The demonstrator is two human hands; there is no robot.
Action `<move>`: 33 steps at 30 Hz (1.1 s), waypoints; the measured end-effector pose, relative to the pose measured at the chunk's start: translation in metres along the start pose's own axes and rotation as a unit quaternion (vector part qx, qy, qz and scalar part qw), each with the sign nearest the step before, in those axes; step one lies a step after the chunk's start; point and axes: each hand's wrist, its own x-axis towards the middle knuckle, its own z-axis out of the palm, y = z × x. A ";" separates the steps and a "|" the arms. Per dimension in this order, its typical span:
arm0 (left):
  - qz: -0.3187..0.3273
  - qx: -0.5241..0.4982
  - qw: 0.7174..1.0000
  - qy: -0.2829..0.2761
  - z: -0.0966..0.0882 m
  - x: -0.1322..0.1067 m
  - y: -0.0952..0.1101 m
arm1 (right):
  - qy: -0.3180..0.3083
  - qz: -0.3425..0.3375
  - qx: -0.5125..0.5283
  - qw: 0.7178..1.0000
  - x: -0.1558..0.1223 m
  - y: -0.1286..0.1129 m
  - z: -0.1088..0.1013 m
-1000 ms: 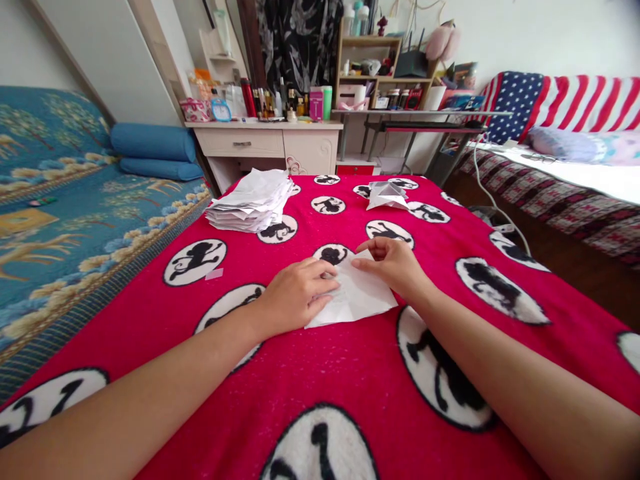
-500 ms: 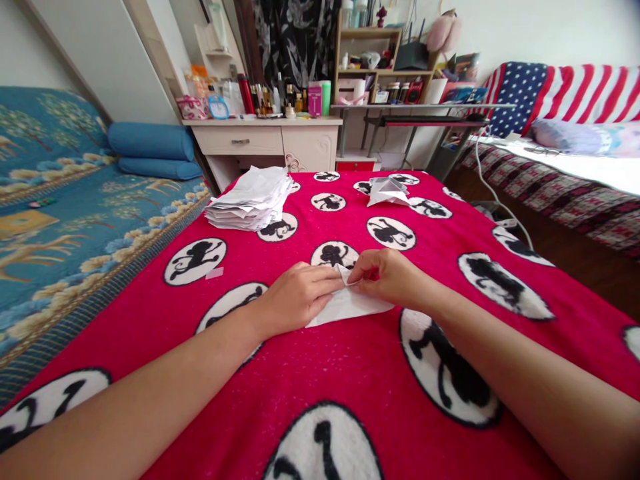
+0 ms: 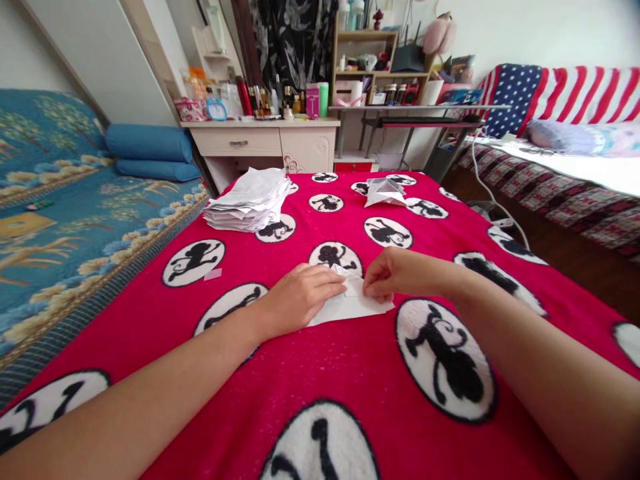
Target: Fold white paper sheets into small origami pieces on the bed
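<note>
A folded sheet of white paper [image 3: 350, 308] lies on the red blanket in front of me, with a raised corner at its far edge. My left hand [image 3: 300, 297] rests flat on the left part of the paper, fingers stretched out and pressing it down. At the sheet's right side, my right hand [image 3: 393, 275] is closed, thumb and fingertips pinched together at the folded edge. The fingertips partly hide that edge.
Farther off on the blanket [image 3: 300, 380] stand a thick stack of white paper [image 3: 247, 200] at the left and a folded paper shape [image 3: 385, 191] at the right. A small pale scrap [image 3: 213, 274] lies left of my hands. Beyond the bed is a white dresser [image 3: 260, 141].
My right hand has slid right along the fold, from the middle of the paper to its right side. The left hand stays on the paper.
</note>
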 end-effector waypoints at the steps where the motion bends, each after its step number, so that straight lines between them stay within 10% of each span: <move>1: 0.015 -0.003 1.000 0.004 0.000 0.000 0.000 | 0.010 0.000 0.003 1.000 0.002 0.002 0.001; 10: 0.058 -0.035 0.997 0.031 0.004 0.002 -0.001 | 0.357 0.078 -0.175 0.914 0.044 0.001 0.033; 16: 0.040 -0.041 0.998 0.023 0.002 0.001 0.000 | 0.324 0.162 -0.213 0.908 0.058 -0.010 0.024; 24: 0.027 -0.035 0.999 0.017 0.001 0.000 0.001 | 0.187 0.053 -0.147 0.970 0.022 0.018 0.008; 33: 0.072 -0.022 0.996 0.036 0.003 -0.001 0.000 | 0.184 0.110 -0.138 0.967 0.004 0.026 0.003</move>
